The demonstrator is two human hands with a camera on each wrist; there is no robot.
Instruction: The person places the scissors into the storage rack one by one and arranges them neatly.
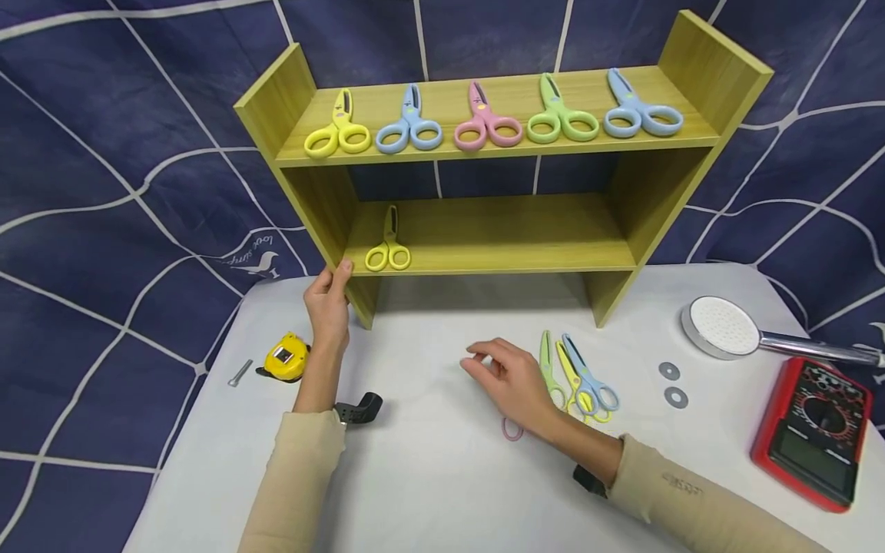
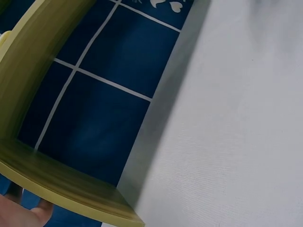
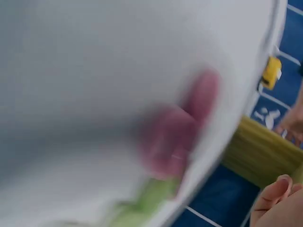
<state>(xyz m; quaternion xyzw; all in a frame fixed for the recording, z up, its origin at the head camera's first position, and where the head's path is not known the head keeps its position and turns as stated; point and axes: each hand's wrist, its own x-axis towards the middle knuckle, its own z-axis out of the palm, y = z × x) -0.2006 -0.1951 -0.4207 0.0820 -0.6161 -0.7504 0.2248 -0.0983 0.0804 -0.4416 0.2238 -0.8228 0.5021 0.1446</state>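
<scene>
A wooden shelf unit (image 1: 484,234) stands on the white table (image 1: 429,476). Its top board carries a row of several coloured scissors (image 1: 487,123), and yellow scissors (image 1: 389,247) lie on the lower board. My left hand (image 1: 330,296) grips the shelf's left side panel near its foot; the left wrist view shows that board's edge (image 2: 57,184). My right hand (image 1: 494,369) hovers low over the table with loosely curled fingers, holding nothing. A pink scissors handle (image 1: 512,428) peeks out under its wrist. Green (image 1: 549,369), yellow (image 1: 577,384) and blue scissors (image 1: 591,380) lie just right of it.
A yellow tape measure (image 1: 286,357), a bolt (image 1: 240,372) and a black part (image 1: 359,408) lie left of my left arm. At the right are a shower head (image 1: 726,326), two washers (image 1: 668,371) and a red multimeter (image 1: 812,430). The right wrist view is blurred.
</scene>
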